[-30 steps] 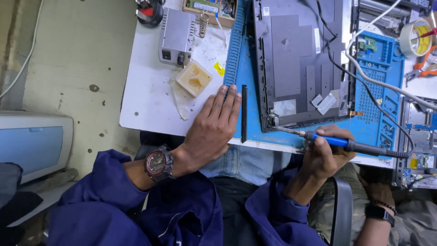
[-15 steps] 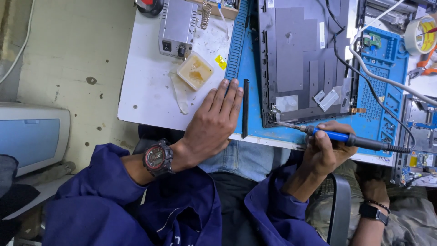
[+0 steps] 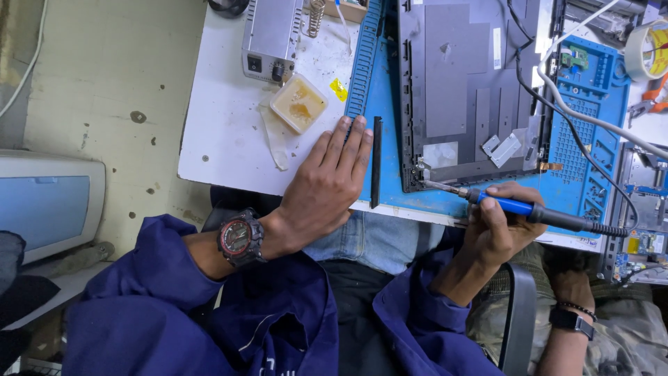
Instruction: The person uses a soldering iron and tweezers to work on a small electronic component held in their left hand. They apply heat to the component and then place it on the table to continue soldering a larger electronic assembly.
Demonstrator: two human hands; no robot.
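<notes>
Soldering underway: our right hand grips the blue soldering iron, tip at the grey panel's near-left corner; left hand flat, fingers released, steadying the counter. Next needs a steady tip.

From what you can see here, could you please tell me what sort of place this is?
Most likely an electronics repair bench: the right hand holds a soldering iron to an opened grey device panel on a blue work mat, with a soldering station nearby.

Flat panel on work mat, with loose strip just left of it. Small tray left of mat, metal box behind tray. Tape roll far right, beyond mat.
</notes>
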